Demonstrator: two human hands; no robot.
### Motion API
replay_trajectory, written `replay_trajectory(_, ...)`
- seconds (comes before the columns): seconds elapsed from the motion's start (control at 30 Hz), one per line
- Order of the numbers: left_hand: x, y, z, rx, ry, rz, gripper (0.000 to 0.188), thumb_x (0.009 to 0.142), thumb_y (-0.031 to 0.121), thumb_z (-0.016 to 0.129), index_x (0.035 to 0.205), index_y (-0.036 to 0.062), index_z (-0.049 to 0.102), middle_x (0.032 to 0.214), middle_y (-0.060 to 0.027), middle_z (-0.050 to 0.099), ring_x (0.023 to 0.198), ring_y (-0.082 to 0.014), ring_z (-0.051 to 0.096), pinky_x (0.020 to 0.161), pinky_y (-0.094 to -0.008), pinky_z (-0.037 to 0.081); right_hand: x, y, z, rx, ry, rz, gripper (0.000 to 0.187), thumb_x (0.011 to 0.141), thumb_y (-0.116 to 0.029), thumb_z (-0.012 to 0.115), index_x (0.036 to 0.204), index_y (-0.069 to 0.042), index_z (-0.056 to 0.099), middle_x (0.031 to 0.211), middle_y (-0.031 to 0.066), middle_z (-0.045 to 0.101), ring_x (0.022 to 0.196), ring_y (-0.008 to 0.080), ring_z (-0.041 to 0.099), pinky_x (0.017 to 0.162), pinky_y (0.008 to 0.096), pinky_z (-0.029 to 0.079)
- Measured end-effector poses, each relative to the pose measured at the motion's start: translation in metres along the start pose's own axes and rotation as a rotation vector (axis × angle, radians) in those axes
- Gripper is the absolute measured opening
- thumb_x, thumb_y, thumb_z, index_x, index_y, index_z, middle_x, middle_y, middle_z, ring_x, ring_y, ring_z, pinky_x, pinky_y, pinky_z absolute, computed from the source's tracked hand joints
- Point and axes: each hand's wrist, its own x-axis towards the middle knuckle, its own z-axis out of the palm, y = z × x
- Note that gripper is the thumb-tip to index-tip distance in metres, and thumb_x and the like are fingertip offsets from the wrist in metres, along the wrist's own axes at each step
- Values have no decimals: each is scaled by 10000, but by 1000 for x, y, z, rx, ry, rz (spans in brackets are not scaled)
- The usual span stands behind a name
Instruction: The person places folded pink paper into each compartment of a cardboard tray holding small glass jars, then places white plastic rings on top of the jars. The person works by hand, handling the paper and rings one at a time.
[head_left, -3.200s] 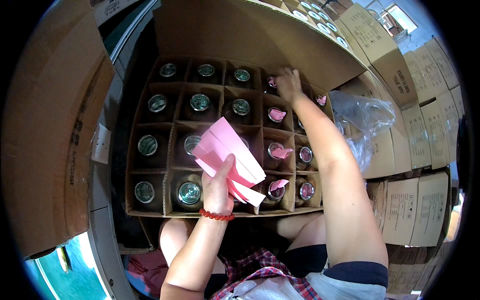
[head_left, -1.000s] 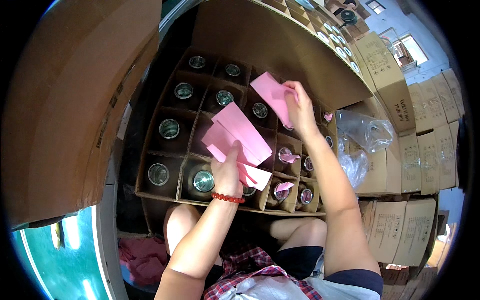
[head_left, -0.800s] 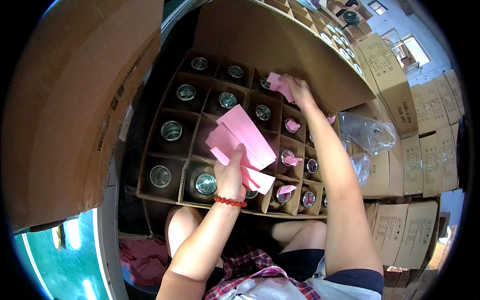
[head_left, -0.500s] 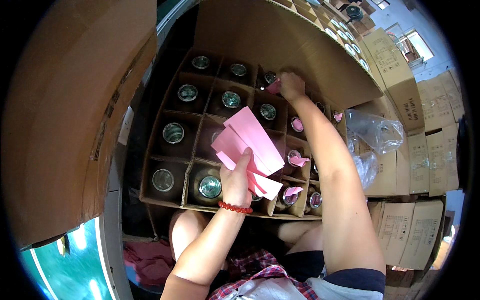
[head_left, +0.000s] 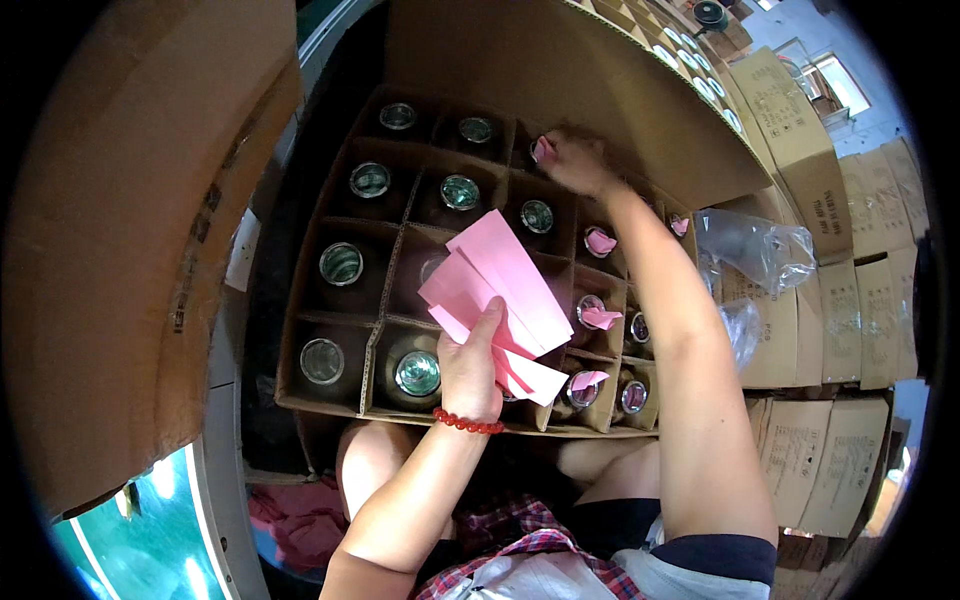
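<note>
Four glass jars [head_left: 341, 264] fill the left column of one carton [head_left: 570, 90]; rightward, one left hand [head_left: 468, 370] pinches a fan of pink sheets [head_left: 505, 290]. One crumpled sheet [head_left: 543, 149], spread flat a second ago, pokes from a back-row jar [head_left: 534, 155], beside one right hand [head_left: 580, 162], grip unclear.

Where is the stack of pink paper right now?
Mid-picture in the head view, the stack of pink paper is in the left hand, over the divided box.

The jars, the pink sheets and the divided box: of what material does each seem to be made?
Jars: probably glass, glossy; see-through, with glinting rims.
Pink sheets: likely paper, matte; thin, flat, with crisp edges.
Divided box: apparently cardboard, dull; brown, stiff-looking panels and thin partitions.
</note>
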Motion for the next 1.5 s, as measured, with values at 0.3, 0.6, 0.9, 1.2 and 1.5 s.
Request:
replay_trajectory(0.3,6,-3,-2,19,-35,44,332,857,83,627,1149,-28,517,1107,-91,587,991,-165,566,871,-280,452,20,23,37,308,236,-95,339,807,-150,505,1145,-112,506,1097,166,585,1117,343,491,962,472,330)
replay_trajectory(0.6,7,-1,-2,73,-36,103,329,854,89,638,1143,-27,529,1097,-89,595,989,-162,567,861,-279,449,-13,-11,-3,56,218,93,336,896,-296,496,1163,-98,547,1136,167,595,1098,298,530,998,491,281)
replay_trajectory(0.9,12,-4,-4,34,-58,126,346,844,80,640,1148,-39,525,1099,-97,592,975,-162,570,839,-272,454,-157,-94,-27,1084,-179,12,319,860,-318,641,936,-14,584,818,22,582,778,78,505,687,236,424)
replay_trajectory(1.2,11,-2,-1,75,-64,128,292,855,87,624,1105,-46,550,1044,-101,616,891,-162,599,770,-270,476,-182,-104,-25,797,75,-30,367,932,-253,541,700,30,530,538,-30,380,562,42,329,471,260,316)
replay_trajectory(1.5,13,-3,-6,10,-30,149,281,871,101,607,1110,-34,546,1056,-91,610,935,-160,575,823,-280,447,-168,-84,-51,954,276,116,192,871,-140,629,768,22,632,615,-59,484,584,22,388,500,208,325)
